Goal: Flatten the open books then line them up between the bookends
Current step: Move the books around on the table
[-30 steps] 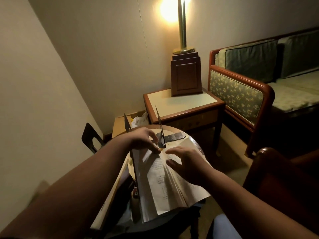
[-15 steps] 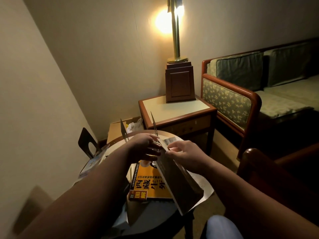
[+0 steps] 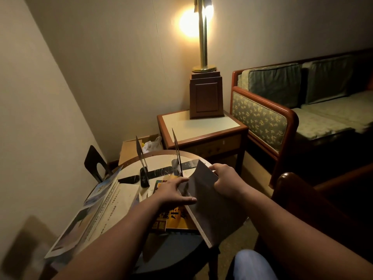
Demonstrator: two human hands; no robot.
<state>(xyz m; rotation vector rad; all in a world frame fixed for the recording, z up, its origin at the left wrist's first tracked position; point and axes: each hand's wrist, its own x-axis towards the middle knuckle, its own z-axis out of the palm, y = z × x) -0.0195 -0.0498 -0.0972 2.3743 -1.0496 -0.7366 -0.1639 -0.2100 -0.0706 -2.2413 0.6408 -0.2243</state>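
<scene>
Looking good: that open book is shut now, right hand gripping its top edge, left hand flat against it, bookends just beyond.

Plain cream walls meet in a corner, warmed by a lit brass lamp against the far wall. The lamp stands on a dark wooden pedestal set on a square side table with a pale top and reddish frame. Just right of it sits a sofa with a wooden frame, a patterned arm panel and green cushions. A cardboard box rests in the corner beside the side table. Tan carpet covers the floor.
</scene>
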